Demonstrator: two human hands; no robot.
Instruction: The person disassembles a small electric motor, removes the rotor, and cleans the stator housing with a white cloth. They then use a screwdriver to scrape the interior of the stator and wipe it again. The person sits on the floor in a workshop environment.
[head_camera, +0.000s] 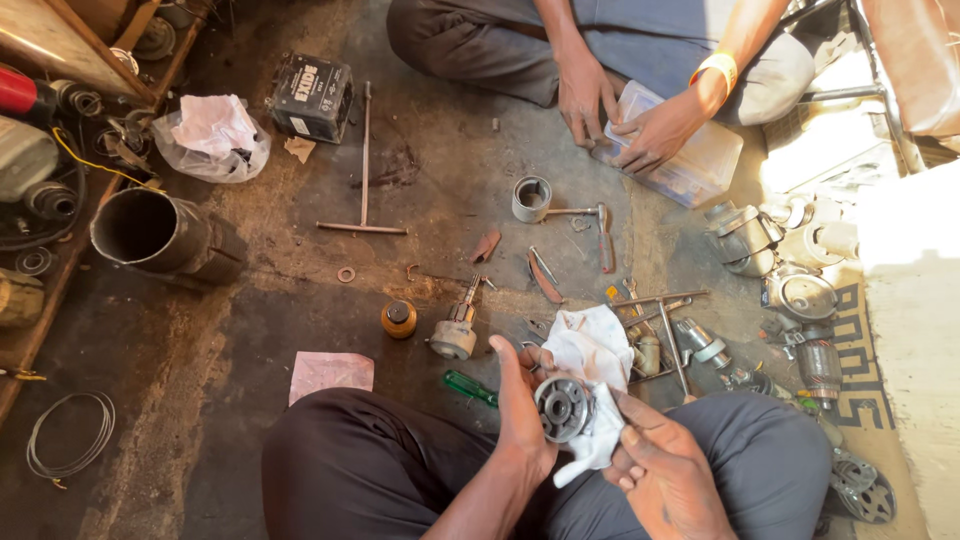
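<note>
I sit cross-legged on a grimy workshop floor. My left hand (520, 410) holds a round grey metal part (563, 408) with a toothed hub, its face turned up. My right hand (665, 470) presses a white cloth (592, 350) against the part's right side from below. The cloth trails up over the floor in front of my knees. A green-handled screwdriver (470, 387) lies just left of my left hand. A small armature with a shaft (456, 335) stands beyond it.
Another person sits opposite with both hands on a clear plastic box (690, 160). Metal housings (745, 238), rods and pliers (603, 235) lie scattered right and centre. A black battery (312, 97), a T-handle wrench (364, 170), a large pipe (150, 232) and a wire coil (68, 435) lie left.
</note>
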